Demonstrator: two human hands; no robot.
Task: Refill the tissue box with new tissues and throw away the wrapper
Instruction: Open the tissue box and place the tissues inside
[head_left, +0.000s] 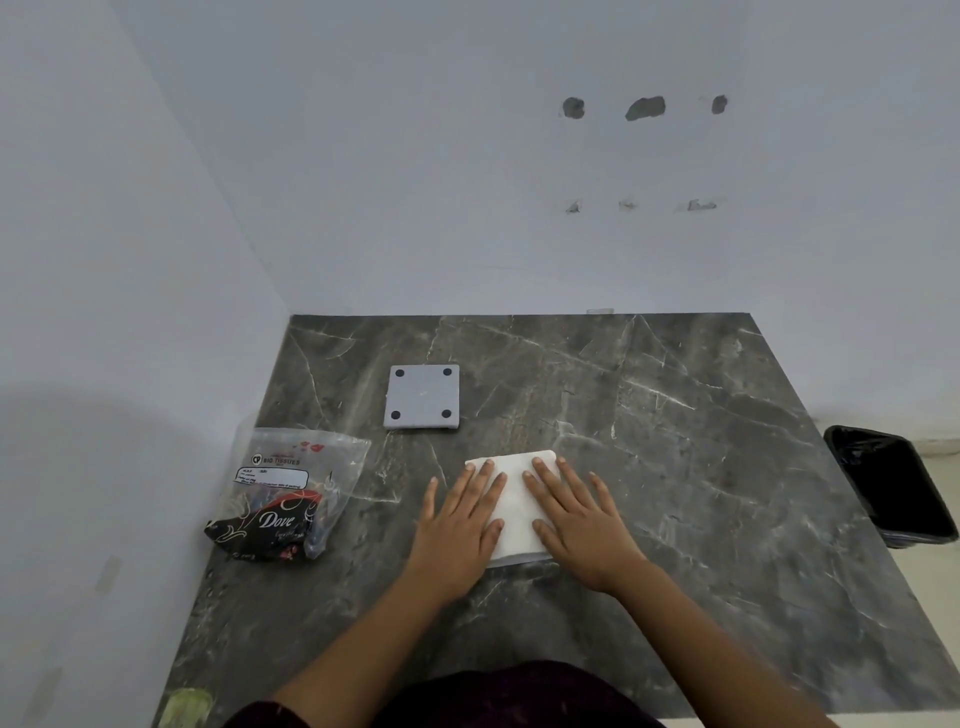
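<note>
Head view: my left hand (457, 525) and right hand (576, 525) lie flat, fingers spread, gripping nothing, pressed side by side on the white tissues (514, 499) on the marble table (701, 467). Left of the tissues sits the wrapper (291, 488); behind them, a grey square lid (422, 396), feet up. Far right of the tissues, beyond the table edge, stands a black bin (888, 483).

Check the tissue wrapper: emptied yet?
Emptied of tissues. The clear wrapper lies slack left of the white tissue stack; a dark Dove packet shows inside.
</note>
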